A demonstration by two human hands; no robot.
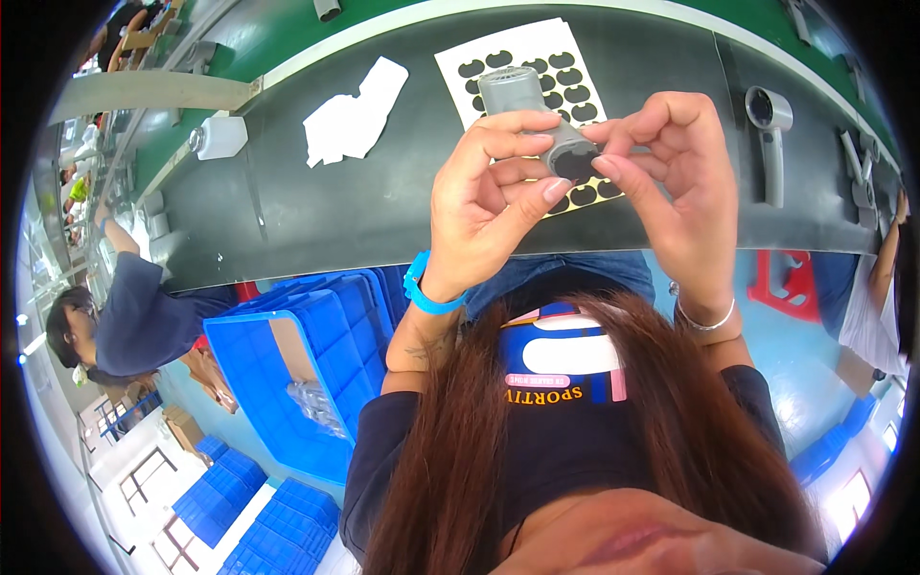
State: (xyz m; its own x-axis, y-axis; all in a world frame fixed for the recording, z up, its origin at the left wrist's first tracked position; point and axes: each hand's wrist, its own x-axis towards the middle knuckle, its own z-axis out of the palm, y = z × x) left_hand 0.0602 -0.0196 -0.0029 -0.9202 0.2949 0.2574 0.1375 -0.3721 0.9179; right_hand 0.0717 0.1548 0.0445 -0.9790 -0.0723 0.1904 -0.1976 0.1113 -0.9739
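Note:
My left hand (498,187) is wrapped round a grey plastic housing (514,88), shaped like a hair dryer body, above the table. A dark round piece, which looks like a black sticker (575,161), lies against the housing's near end. My right hand (671,163) pinches the edge of this dark piece between thumb and fingertips. Beneath both hands is a white sheet (456,63) with rows of black die-cut stickers, partly covered by the hands and housing.
On the dark table (383,206) lie a crumpled white sheet (356,120), a white-grey part (220,137) and another grey dryer-shaped housing (770,125). A blue crate (278,383) stands at my left. Co-workers sit on both sides; a red stool (788,287) is at right.

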